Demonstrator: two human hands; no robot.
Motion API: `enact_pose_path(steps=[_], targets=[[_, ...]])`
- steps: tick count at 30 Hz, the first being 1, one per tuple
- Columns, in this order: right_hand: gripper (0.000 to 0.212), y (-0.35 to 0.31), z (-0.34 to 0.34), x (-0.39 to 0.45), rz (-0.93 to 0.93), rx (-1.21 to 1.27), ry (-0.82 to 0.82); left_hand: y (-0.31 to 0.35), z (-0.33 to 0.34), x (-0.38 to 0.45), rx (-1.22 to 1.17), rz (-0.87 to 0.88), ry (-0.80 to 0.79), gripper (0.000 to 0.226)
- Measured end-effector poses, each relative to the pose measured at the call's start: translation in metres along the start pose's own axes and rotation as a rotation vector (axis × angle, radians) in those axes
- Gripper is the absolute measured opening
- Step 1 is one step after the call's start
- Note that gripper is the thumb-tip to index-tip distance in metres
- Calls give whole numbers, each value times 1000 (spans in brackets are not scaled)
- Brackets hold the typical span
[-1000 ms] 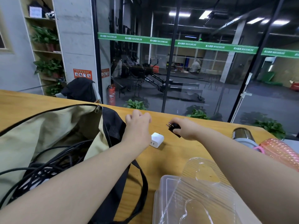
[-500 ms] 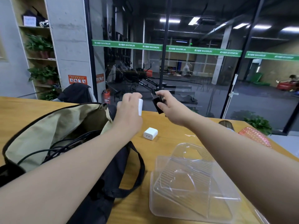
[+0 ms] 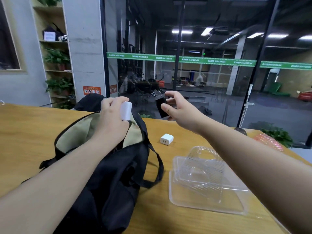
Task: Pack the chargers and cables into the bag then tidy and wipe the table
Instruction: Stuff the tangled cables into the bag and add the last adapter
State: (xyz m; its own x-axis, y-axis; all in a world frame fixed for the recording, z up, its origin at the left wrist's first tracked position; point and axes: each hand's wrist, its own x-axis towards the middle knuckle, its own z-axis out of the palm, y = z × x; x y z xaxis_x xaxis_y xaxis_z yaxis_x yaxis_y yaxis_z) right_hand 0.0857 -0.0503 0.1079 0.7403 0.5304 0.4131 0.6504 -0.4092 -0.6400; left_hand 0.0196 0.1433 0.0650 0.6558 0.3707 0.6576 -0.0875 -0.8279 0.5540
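Grips, two, both raised above the counter (image 3: 25, 132). Left hand (image 3: 112, 114): fingers curled round a white charger (image 3: 126, 110), held upright over the open mouth of the bag (image 3: 104, 174). Right hand (image 3: 177, 107): thumb and fingers pinching a black charger (image 3: 161, 107), prongs pointing up, held in the air just right of the white one and apart from it.

Bag: black outside, tan lining showing, mouth gaping toward the far edge, lying on the counter's left half under the left forearm; one black strap (image 3: 157, 166) loops out to the right onto the wood.

Second white charger (image 3: 166, 139): small cube, two slots facing the camera, resting on the counter just right of the bag, below the right hand, untouched.

Clear plastic tray (image 3: 202, 183): ribbed, moulded, lying on the counter near the right forearm, apart from the cube charger.

Pink ribbed object (image 3: 268, 141): at the counter's far right edge, partly hidden by the forearm.
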Motion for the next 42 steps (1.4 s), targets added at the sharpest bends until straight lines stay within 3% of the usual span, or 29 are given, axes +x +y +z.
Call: enact_pose_path(steps=[9,13,20,26,30,34,38,42], targets=[[51,-46,67,-14,-22,226,0,-46,-45,-24,210,-249,-169,53],[50,-51,109,-14,38,314,-36,-59,-47,-34,283,-268,-243,56],[58,-31,149,-20,184,161,-129,-70,-51,-42,383,-185,-300,65],[52,-6,145,-16,299,-88,-207,-82,-55,-51,384,-190,-507,77],[48,5,146,-17,274,-135,-248,-81,-59,-52,400,-129,-578,80],[39,10,146,-16,268,-143,-178,-81,-62,-56,427,-85,-595,84],[26,13,141,-18,245,-178,-136,-76,-62,-61,343,-99,-521,54],[29,11,130,-20,208,-175,-179,-73,-49,-66,293,10,-526,41]])
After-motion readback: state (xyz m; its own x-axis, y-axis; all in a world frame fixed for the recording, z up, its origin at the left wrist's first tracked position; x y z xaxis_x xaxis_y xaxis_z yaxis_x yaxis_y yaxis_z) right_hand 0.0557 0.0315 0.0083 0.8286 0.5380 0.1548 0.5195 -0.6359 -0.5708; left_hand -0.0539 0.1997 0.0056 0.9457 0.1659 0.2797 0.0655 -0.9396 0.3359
